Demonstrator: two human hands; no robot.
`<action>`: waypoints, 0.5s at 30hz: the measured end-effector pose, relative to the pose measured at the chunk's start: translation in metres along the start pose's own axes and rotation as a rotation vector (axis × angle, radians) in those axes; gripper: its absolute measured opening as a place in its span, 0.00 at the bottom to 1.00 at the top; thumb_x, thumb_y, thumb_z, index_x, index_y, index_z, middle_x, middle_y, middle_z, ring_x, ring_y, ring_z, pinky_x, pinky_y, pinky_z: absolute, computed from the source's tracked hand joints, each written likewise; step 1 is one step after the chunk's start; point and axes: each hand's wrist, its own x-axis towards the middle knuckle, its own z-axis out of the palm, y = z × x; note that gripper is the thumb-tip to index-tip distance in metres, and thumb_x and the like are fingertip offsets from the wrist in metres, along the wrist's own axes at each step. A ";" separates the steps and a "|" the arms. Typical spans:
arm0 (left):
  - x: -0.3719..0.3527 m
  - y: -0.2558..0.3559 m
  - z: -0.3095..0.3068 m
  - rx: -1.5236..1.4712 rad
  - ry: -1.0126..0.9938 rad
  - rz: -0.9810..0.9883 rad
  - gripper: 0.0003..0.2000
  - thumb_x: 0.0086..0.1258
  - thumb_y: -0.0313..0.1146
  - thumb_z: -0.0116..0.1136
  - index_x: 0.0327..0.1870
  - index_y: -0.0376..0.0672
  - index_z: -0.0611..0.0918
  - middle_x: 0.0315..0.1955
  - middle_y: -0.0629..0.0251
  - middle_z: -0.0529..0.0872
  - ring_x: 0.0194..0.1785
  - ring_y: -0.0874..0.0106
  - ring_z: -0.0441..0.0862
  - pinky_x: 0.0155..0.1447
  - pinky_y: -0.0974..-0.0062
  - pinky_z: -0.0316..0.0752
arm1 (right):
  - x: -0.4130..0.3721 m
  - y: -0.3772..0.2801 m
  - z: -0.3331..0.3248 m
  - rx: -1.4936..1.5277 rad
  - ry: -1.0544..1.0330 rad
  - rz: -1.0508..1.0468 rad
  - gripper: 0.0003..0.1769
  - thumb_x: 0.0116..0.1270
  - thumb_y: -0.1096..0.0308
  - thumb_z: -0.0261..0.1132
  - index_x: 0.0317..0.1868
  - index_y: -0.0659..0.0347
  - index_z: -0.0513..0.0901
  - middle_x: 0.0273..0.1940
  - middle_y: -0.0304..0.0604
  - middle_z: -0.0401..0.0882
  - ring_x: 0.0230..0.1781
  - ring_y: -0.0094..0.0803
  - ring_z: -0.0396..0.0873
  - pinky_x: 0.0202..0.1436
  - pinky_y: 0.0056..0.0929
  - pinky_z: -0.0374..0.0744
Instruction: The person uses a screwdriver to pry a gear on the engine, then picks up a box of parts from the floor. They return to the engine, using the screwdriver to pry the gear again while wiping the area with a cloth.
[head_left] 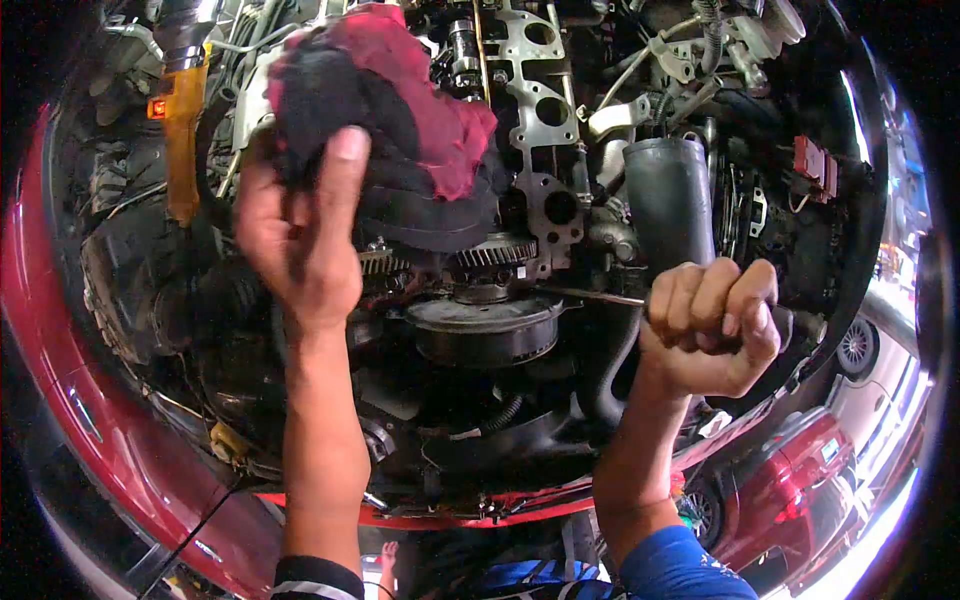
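My left hand is closed on a bunched black cloth, thumb pressed along its near side. A dark pink cloth is bunched together with it. Both cover part of an opened engine, above a toothed gear. My right hand makes a fist around a tool with a long thin metal shaft. The fist hides most of its handle. The shaft points left, and its tip reaches in beside the gear, just above a round dark pulley.
A flat metal gasket-like plate runs up the engine's middle. To its right stands a wide black pipe. An orange work light hangs at upper left. Red bodywork curves along the left; another red car is parked at lower right.
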 end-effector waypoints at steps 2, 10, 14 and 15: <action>0.005 -0.005 -0.008 -0.045 0.061 0.003 0.12 0.74 0.28 0.65 0.54 0.35 0.81 0.48 0.68 0.85 0.51 0.79 0.79 0.60 0.77 0.72 | -0.004 0.007 -0.001 0.002 -0.012 0.040 0.13 0.71 0.63 0.56 0.28 0.56 0.65 0.16 0.38 0.62 0.11 0.23 0.54 0.15 0.28 0.57; 0.004 -0.008 -0.011 0.040 -0.007 0.042 0.22 0.70 0.26 0.64 0.64 0.30 0.79 0.59 0.55 0.84 0.62 0.66 0.81 0.72 0.65 0.70 | -0.014 0.011 0.008 -0.106 0.016 0.027 0.15 0.69 0.61 0.62 0.29 0.56 0.66 0.17 0.39 0.65 0.12 0.25 0.60 0.18 0.29 0.63; 0.005 -0.007 -0.008 0.024 -0.027 0.077 0.17 0.72 0.26 0.64 0.60 0.31 0.80 0.55 0.60 0.85 0.57 0.73 0.81 0.66 0.72 0.72 | -0.009 0.016 0.004 -0.073 0.101 0.012 0.14 0.73 0.62 0.56 0.29 0.56 0.65 0.17 0.36 0.61 0.12 0.23 0.55 0.17 0.27 0.60; 0.007 -0.006 -0.007 0.006 -0.024 0.095 0.14 0.73 0.26 0.64 0.57 0.32 0.81 0.52 0.62 0.86 0.54 0.76 0.81 0.63 0.75 0.74 | -0.005 0.016 0.002 -0.064 0.129 0.023 0.14 0.74 0.63 0.54 0.28 0.56 0.65 0.17 0.36 0.60 0.12 0.23 0.54 0.16 0.26 0.59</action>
